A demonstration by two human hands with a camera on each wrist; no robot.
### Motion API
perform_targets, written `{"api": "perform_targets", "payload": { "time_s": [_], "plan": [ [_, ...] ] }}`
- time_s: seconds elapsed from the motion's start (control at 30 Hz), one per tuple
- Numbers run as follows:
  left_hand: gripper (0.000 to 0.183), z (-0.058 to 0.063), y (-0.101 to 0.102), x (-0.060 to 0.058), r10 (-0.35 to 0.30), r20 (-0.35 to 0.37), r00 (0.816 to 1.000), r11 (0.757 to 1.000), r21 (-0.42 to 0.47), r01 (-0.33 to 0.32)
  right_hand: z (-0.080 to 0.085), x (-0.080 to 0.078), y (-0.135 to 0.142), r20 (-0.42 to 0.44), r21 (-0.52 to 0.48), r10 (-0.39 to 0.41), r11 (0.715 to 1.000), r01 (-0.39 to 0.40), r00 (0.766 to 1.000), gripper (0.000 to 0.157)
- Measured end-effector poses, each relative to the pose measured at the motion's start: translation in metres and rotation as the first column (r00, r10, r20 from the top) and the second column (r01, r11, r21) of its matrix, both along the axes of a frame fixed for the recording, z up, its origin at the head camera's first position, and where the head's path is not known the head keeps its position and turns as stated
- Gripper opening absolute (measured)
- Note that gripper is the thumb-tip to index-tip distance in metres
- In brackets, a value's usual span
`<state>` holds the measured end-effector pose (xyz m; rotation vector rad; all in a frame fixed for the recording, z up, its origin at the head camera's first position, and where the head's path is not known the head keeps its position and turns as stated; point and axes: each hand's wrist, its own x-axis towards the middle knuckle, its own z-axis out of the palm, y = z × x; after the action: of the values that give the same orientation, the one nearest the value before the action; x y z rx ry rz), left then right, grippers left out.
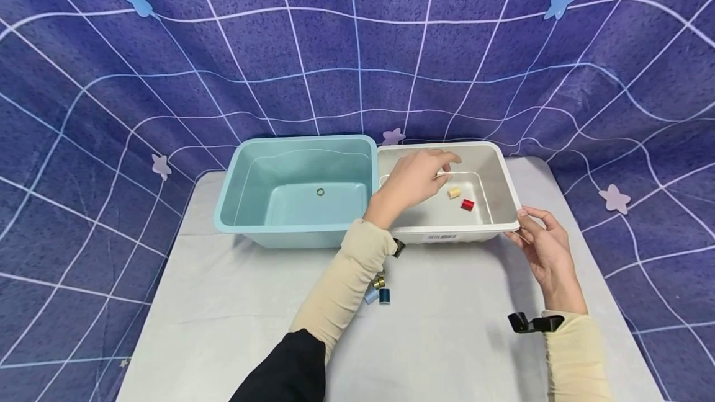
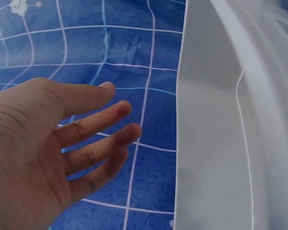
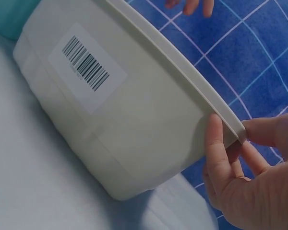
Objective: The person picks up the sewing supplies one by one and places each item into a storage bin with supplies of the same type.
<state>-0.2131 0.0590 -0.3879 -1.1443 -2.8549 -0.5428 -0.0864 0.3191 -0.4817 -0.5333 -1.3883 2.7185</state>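
My left hand [image 1: 416,177] is over the white bin [image 1: 505,186], fingers loosely spread with nothing in them. In the left wrist view its fingers stand apart beside the bin's pale wall. On the bin's floor lie a cream thread spool [image 1: 454,192] and a red thread spool [image 1: 467,205], just right of that hand. My right hand [image 1: 548,248] grips the bin's near right corner; in the right wrist view its fingers and thumb pinch the rim [image 3: 182,67]. Part of the bin's inside is hidden under the left hand.
A teal bin [image 1: 298,228] stands against the white one on the left, with a small greenish round thing [image 1: 320,192] on its floor. Near the left forearm lie a light blue spool [image 1: 371,294], a dark teal spool [image 1: 384,296] and a gold spool [image 1: 379,282]. A patterned curtain [image 1: 357,48] hangs behind.
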Motion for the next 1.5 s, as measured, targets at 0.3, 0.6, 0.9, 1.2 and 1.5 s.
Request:
{"api": "perform_targets", "payload": {
  "time_s": [0.3, 0.6, 0.9, 1.2, 1.5],
  "plan": [
    [0.039, -0.008, -0.023, 0.035, 0.016, 0.009, 1.0, 0.998, 0.06, -0.017, -0.001, -0.001, 0.0, -0.001, -0.003, 0.002, 1.0, -0.002, 1.0, 0.011],
    [0.034, -0.021, -0.038, 0.067, 0.035, 0.012, 0.999, 0.992, 0.121, -0.036, 0.0, 0.0, 0.0, -0.009, -0.01, 0.001, 1.0, -0.002, 1.0, 0.011],
    [0.031, -0.031, -0.042, 0.099, -0.065, 0.046, 0.997, 0.99, 0.129, 0.058, 0.0, 0.0, 0.0, -0.021, -0.023, 0.005, 1.0, -0.005, 1.0, 0.011],
    [0.031, -0.045, -0.054, 0.119, -0.211, 0.005, 0.977, 0.977, 0.003, 0.211, 0.0, 0.001, 0.001, -0.012, -0.032, 0.001, 0.999, -0.001, 1.0, 0.012],
    [0.031, -0.064, -0.078, 0.148, -0.311, 0.003, 0.95, 0.938, -0.16, 0.308, -0.001, 0.001, 0.0, -0.017, -0.035, 0.003, 0.999, -0.003, 1.0, 0.012]
  ]
}}
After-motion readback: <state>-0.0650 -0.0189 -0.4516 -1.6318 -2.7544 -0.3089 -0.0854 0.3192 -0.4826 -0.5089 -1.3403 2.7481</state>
